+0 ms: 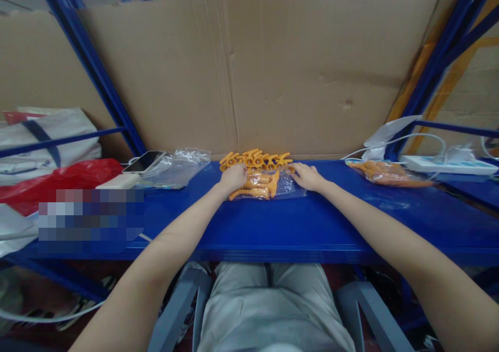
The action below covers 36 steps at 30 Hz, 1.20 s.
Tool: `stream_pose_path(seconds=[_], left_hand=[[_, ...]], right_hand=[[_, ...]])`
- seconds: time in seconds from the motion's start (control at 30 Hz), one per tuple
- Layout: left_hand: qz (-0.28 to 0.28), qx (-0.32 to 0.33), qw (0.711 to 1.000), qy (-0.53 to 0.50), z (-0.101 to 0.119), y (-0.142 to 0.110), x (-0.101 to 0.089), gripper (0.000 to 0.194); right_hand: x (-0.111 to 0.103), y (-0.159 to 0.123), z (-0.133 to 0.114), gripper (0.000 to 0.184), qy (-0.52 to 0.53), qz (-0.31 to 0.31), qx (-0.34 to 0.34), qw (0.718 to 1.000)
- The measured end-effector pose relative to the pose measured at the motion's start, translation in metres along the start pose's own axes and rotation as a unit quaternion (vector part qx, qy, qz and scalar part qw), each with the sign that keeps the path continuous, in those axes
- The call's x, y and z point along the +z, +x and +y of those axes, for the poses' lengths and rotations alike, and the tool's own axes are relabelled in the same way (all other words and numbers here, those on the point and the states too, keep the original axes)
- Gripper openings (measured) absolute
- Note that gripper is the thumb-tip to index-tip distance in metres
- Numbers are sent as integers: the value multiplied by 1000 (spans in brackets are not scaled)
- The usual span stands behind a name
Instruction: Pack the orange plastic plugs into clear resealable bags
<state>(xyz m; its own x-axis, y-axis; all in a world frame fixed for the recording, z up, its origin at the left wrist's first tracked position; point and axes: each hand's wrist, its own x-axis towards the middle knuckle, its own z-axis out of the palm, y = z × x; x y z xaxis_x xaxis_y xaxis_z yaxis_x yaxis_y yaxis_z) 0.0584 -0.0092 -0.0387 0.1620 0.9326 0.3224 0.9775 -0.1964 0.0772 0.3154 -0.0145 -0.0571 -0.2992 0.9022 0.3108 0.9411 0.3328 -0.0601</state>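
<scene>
A transparent plastic bag [287,184] lies flat on the blue shelf, with several orange plastic pieces [259,185] inside it. Behind it, loose orange trumpet-shaped pieces [255,158] are heaped in a row against the cardboard. My left hand [234,177] is curled over the bag's left side, its fingertips partly hidden, and seems to grip the bag there. At the right end of the row, my right hand [307,177] rests with fingers a little apart, close to an orange piece and the bag's right edge.
A tall cardboard sheet [292,71] closes off the back. On the left lie flat plastic bags [177,170], a phone [145,161] and a red bag [74,180]. Rightward are another bag of orange pieces [384,173] and a white power strip [448,165]. Blue posts [91,71] flank the shelf [273,227].
</scene>
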Motion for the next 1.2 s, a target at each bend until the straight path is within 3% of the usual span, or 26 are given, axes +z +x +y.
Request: stream_pose_path(seconds=[0.4,0.53,0.97,1.2], left_hand=[[5,-25,1000,-8,1,2,-1,30],[10,-30,999,-16,1,2,0,29],[12,-44,998,-45,-3,4,6,32],[5,-45,998,-45,-3,4,6,33]], right_hand=[[1,3,6,36,-6,20,22,1000],[-3,2,2,45,-14,-10,16,1000],[-24,-5,8,47,-75,-73,133,986],[-21,-3,19,46,-5,-87,154,984]])
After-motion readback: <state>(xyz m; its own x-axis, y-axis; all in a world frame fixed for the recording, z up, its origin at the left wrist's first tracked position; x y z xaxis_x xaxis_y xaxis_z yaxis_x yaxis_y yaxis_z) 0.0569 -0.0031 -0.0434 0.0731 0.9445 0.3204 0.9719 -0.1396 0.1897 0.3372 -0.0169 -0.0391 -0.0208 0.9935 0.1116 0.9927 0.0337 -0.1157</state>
